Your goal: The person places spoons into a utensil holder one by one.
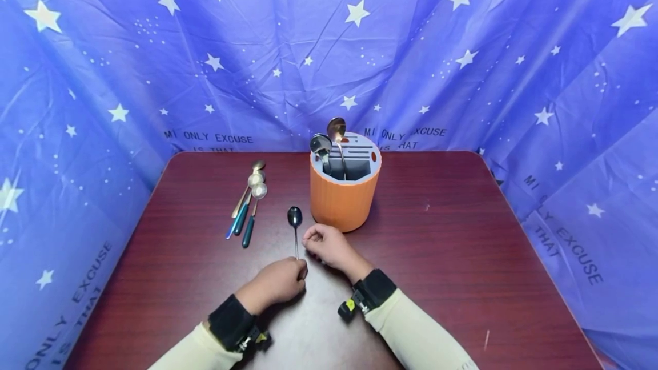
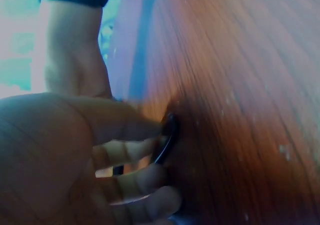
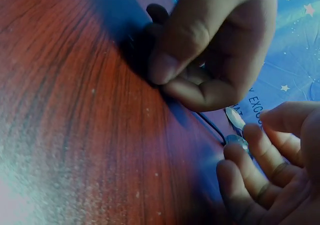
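Note:
A dark, shiny long-handled spoon [image 1: 295,217] points away from me, bowl at the far end. My left hand [image 1: 275,281] pinches its handle near the lower end. In the left wrist view the dark handle [image 2: 169,140] shows at the thumb and fingertips, close to the tabletop. My right hand [image 1: 331,247] is just right of the spoon, fingers loosely bent and holding nothing. Behind it stands an orange cutlery holder [image 1: 345,207] with a grey slotted top. A gold spoon [image 1: 336,128] and a dark spoon [image 1: 321,144] stick out of its left side.
Several spoons [image 1: 249,232] lie together on the left of the dark red wooden table [image 1: 437,233], some with teal handles. A blue star-printed curtain [image 1: 277,44] surrounds the table at the back and sides.

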`<action>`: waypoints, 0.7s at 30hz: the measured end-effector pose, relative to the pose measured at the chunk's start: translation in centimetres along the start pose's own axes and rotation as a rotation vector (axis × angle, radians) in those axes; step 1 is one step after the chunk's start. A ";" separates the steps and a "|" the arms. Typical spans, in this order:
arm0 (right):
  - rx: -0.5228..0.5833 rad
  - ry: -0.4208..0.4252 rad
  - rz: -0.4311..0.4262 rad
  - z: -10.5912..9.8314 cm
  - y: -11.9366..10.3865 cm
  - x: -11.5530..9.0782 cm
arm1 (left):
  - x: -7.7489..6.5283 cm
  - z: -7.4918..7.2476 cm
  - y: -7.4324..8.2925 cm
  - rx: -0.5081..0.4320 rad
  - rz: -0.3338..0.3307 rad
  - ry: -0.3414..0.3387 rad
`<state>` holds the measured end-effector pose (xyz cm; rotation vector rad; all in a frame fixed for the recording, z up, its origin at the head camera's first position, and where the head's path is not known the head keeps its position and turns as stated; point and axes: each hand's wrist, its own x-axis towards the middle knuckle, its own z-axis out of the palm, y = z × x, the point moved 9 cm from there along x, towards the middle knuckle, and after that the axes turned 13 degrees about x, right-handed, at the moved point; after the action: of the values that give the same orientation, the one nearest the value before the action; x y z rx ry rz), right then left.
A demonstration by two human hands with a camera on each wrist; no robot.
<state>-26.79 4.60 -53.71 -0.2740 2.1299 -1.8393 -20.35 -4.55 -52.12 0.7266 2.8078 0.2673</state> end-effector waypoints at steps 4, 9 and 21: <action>-0.066 0.029 -0.023 -0.2 0.0 0.0 | -0.5 0.1 1.5 0.013 0.077 -0.030; -0.168 0.056 -0.039 -0.4 -0.2 -0.1 | -0.7 0.6 2.7 -0.005 0.139 -0.101; -0.534 0.151 0.061 -0.4 -0.2 -0.1 | -0.8 1.4 3.6 -0.074 0.197 -0.178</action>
<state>-26.82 5.00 -53.46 -0.1875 2.6748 -1.2621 -17.69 -1.68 -52.51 0.9614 2.5481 0.3217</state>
